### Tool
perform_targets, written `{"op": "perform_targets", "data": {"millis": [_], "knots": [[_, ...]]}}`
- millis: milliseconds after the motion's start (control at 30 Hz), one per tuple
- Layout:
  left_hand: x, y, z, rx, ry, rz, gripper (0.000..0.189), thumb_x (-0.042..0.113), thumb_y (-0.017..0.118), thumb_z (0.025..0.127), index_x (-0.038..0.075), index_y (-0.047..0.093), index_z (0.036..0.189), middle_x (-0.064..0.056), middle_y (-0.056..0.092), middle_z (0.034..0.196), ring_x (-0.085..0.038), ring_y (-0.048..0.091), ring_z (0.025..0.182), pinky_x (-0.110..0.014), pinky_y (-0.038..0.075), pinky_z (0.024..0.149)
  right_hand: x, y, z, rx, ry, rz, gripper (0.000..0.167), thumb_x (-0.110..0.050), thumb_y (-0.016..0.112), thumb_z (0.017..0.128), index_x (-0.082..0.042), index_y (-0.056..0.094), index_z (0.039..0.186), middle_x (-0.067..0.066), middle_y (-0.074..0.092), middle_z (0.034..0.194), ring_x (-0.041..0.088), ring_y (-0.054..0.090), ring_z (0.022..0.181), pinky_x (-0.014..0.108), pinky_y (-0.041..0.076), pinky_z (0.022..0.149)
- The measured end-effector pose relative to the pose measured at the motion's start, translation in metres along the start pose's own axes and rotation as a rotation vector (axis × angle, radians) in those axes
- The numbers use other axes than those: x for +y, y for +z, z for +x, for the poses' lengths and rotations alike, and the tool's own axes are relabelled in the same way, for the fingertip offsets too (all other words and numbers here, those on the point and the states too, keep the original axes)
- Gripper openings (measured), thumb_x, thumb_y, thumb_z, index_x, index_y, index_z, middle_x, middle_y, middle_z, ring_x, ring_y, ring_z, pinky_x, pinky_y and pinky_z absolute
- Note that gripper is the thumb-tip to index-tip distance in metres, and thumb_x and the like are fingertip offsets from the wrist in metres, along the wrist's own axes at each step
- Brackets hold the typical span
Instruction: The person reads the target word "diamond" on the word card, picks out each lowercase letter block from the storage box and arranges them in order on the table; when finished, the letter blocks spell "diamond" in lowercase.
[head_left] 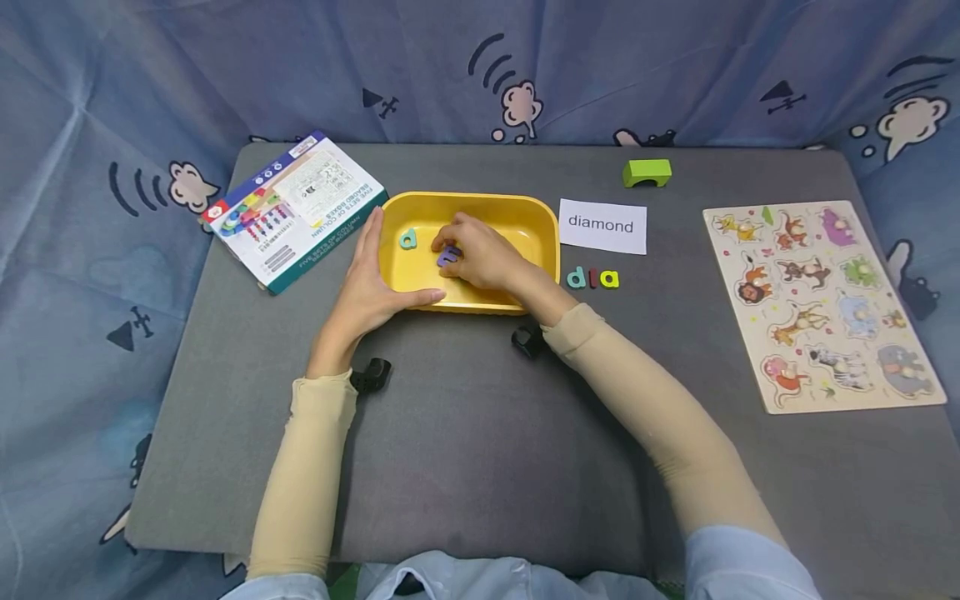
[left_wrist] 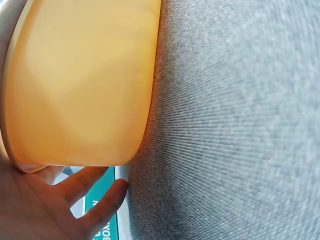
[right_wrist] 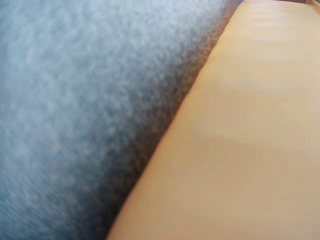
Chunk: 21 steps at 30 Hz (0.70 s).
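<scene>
Beige sleeves (head_left: 303,475) (snug), light-blue shirt (head_left: 480,575), black wrist cameras (head_left: 372,376)

Head view: from above the near side, facing forward and steeply down. Widest of the three; takes in most of the grey fabric-covered table (head_left: 480,467), with the rectangular yellow plastic tray (head_left: 536,242) just above frame centre.

Left wrist view: low and close, rolled sideways, so the table stands upright along the right of the frame. Tray's outer wall upper left, bare left hand (left_wrist: 35,210) lower left.

Right wrist view: very close, blurred, rolled the opposite way; table left, tray's outer wall right.

Overlap: tray and table in all three. Head and left wrist also share the left hand and the flat white-and-teal printed box (head_left: 300,208), a sliver at bottom in the latter.
</scene>
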<state>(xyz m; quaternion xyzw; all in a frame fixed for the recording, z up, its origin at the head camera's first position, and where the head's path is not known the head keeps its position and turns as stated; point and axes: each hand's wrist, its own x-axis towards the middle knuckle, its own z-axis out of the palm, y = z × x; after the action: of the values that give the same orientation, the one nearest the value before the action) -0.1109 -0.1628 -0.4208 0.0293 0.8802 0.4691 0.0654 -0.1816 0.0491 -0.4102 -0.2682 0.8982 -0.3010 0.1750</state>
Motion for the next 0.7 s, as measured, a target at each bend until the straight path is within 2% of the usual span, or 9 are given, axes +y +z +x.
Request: {"op": "perform_targets", "data": {"millis": [167, 367, 500, 700], "knots": [[-0.001, 0.001, 0.0, 0.001, 0.004, -0.001, 0.143, 0.051, 0.098, 0.07, 0.025, 0.002, 0.173, 0.006, -0.001, 0.18, -0.026, 0.01, 0.165, -0.063, 0.016, 0.131, -0.001, -0.001, -0.004, 0.046, -0.029, 0.018, 0.033, -0.015, 0.079, 0.098, -0.003, 0.072, 0.128, 0.013, 0.06, 0.12, 0.026, 0.054, 0.106, 0.038, 0.048, 0.098], [-0.001, 0.001, 0.0, 0.001, 0.001, -0.001, 0.142, 0.051, 0.098, 0.071, 0.025, 0.002, 0.173, 0.006, -0.001, 0.18, -0.027, 0.01, 0.165, -0.063, 0.016, 0.131, -0.001, -0.008, -0.014, 0.105, -0.038, 0.105, 0.034, -0.014, 0.08, 0.096, -0.003, 0.072, 0.127, 0.012, 0.062, 0.118, 0.025, 0.06, 0.099, 0.035, 0.055, 0.092], [-0.002, 0.001, 0.0, -0.001, -0.008, -0.006, 0.142, 0.05, 0.098, 0.071, 0.027, 0.002, 0.173, 0.007, -0.001, 0.18, -0.027, 0.01, 0.165, -0.064, 0.016, 0.131, 0.002, -0.015, -0.024, 0.157, -0.041, 0.179, 0.032, -0.019, 0.084, 0.094, -0.003, 0.076, 0.121, 0.011, 0.064, 0.113, 0.024, 0.065, 0.093, 0.033, 0.058, 0.088], [-0.001, 0.001, 0.0, 0.001, -0.017, -0.003, 0.142, 0.049, 0.098, 0.071, 0.029, 0.001, 0.173, 0.009, -0.001, 0.18, -0.026, 0.011, 0.165, -0.062, 0.016, 0.131, 0.011, -0.026, -0.04, 0.246, -0.066, 0.226, 0.026, -0.021, 0.088, 0.09, -0.004, 0.08, 0.109, 0.01, 0.072, 0.104, 0.022, 0.066, 0.086, 0.027, 0.055, 0.08]]}}
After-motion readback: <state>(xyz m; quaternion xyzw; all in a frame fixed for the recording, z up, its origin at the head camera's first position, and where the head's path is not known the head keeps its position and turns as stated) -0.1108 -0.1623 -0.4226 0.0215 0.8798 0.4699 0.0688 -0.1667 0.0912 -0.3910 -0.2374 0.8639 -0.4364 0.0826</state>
